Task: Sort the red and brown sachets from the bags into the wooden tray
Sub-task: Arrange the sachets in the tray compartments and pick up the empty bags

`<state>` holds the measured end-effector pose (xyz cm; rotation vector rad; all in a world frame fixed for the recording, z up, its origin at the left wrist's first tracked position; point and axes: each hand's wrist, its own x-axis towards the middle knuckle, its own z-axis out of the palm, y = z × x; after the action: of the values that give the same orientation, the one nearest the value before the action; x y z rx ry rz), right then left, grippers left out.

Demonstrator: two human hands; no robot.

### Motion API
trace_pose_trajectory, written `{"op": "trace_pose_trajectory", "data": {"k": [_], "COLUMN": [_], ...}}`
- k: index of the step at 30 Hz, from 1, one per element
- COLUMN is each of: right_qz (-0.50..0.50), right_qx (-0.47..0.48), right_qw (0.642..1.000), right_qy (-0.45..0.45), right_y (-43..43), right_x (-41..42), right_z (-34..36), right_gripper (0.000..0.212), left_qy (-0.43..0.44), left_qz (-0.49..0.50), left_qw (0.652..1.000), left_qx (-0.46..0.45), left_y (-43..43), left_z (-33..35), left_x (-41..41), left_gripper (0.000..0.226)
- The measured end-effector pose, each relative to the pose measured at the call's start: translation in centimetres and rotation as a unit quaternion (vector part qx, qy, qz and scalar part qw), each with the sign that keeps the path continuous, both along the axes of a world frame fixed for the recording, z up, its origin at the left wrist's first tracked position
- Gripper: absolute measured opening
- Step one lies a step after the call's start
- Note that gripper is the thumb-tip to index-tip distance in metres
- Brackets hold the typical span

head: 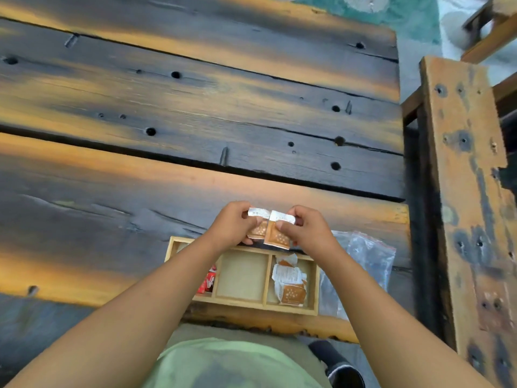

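Above the far edge of the wooden tray, both hands hold brown sachets side by side. My left hand grips one brown sachet; my right hand grips another brown sachet. The tray has three compartments: red sachets lie in the left one, partly hidden by my left forearm, the middle one holds nothing, and several brown sachets are piled in the right one. A clear plastic bag lies just right of the tray.
The tray sits near the front edge of a dark, scorched plank table. A wooden bench stands to the right across a narrow gap. A black shoe shows below the table edge.
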<state>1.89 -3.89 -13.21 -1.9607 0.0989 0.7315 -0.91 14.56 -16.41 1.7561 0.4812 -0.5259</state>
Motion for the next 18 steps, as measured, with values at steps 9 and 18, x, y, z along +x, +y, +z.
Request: {"op": "trace_pose_trajectory", "data": {"k": [9, 18], "right_qz": [-0.025, -0.022], "right_qx": [-0.02, -0.015], "right_qw": [0.999, 0.998], "right_qy": [-0.022, -0.049], "right_y": [1.2, -0.8], "right_x": [-3.9, -3.5], "right_z": [1.6, 2.1], "right_gripper": [0.019, 0.028], "left_qy": [-0.01, -0.005], "left_qz": [-0.004, -0.019], "left_qw": [0.992, 0.992], "left_qx": [-0.123, -0.128], "left_y": [0.2, -1.7], "left_z": [2.6, 4.8], "left_x": [-2.5, -2.8], "left_gripper": [0.007, 0.029]}}
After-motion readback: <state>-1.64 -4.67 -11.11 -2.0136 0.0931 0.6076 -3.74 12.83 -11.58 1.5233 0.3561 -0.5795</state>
